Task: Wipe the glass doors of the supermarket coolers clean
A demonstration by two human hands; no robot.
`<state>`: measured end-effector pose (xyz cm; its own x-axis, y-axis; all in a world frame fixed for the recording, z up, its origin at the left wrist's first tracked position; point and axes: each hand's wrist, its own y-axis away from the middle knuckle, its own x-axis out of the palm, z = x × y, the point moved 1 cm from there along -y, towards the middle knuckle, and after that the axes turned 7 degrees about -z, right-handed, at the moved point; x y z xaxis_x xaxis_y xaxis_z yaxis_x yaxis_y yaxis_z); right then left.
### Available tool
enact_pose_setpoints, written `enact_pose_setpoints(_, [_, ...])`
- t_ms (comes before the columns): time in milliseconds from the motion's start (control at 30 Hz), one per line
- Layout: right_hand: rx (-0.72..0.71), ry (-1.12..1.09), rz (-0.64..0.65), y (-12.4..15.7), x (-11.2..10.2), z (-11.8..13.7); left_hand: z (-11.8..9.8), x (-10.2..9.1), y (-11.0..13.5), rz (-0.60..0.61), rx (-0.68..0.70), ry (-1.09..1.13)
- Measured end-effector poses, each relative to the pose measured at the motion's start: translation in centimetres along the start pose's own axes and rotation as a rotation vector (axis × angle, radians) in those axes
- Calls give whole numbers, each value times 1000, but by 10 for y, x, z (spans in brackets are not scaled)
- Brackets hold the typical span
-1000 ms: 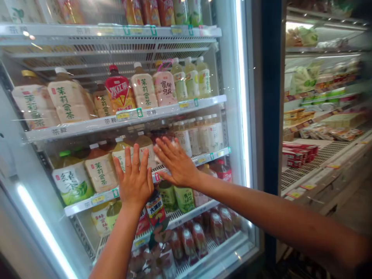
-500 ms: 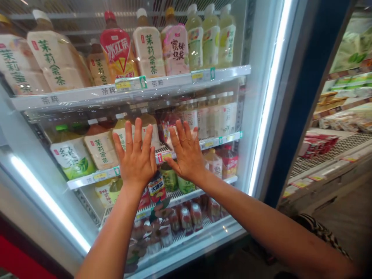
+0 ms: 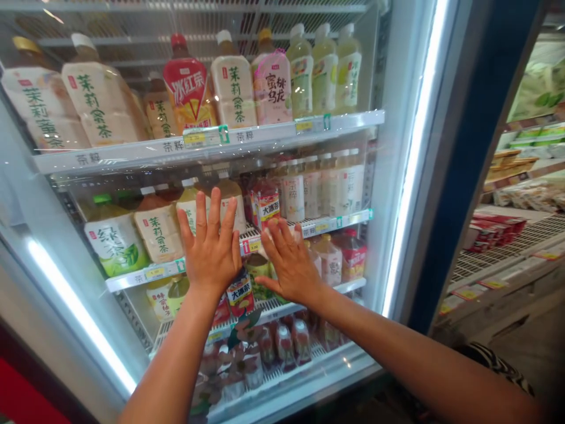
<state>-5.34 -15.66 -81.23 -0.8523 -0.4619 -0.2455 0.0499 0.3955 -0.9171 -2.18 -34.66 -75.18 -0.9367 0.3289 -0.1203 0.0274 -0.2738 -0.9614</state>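
My left hand (image 3: pixel 210 247) lies flat with its fingers spread against the glass door of a drinks cooler, in front of the middle-shelf bottles. My right hand (image 3: pixel 293 265) is also laid flat on the glass, its fingers stretched out and close together, just below a red bottle (image 3: pixel 268 203). Something pale and thin shows at the right fingertips; its kind is too unclear to name. Behind the door, large tea bottles (image 3: pixel 233 88) stand on the upper shelf, and a green-capped bottle (image 3: pixel 115 244) is at the left of the middle shelf.
Light strips (image 3: pixel 79 318) run along the door's sides, beside a dark blue frame (image 3: pixel 479 147). To the right, an open shelf unit (image 3: pixel 481 250) holds packaged goods. Small dark bottles (image 3: pixel 285 341) fill part of the lowest cooler shelf. Striped fabric (image 3: pixel 498 362) shows at lower right.
My right hand has slid down the glass, uncovering the red bottle on the middle shelf. My left hand stays at nearly the same spot. The view has tilted slightly upward.
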Motion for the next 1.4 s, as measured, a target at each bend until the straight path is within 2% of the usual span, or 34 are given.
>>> enact_pose_setpoints(100, [-42,6,1,-8,-1,-4,0,-1,-1,-21,20,-22])
enact_pose_setpoints(200, [69,24,-63,-37,-5,-16,1,-1,-1,-32,53,-59])
enact_pose_setpoints(267, [98,28,-75,-45,-7,-18,1,-1,-2,-34,67,-79])
enact_pose_setpoints(467, [-68,53,-24,-25,-2,-2,-1,-3,-4,-59,73,-109])
enact_pose_setpoints(633, [50,46,-79,-55,-5,-8,-2,-4,-6,-68,79,-135])
enact_pose_setpoints(800, [-58,32,-41,-69,-11,-12,-1,-6,-7,-70,70,-124])
enact_pose_setpoints(967, [39,59,-91,-114,-21,-29,1,-6,-7,-83,79,-122])
enact_pose_setpoints(1167, [-98,50,-37,-134,-22,-28,1,-8,-7,-89,78,-125])
enact_pose_setpoints(1300, [-22,72,-104,-163,-25,-29,0,-10,-6,-104,84,-123])
enact_pose_setpoints(1400, [-68,72,-84,-165,-26,-25,1,-11,-4,-101,74,-131])
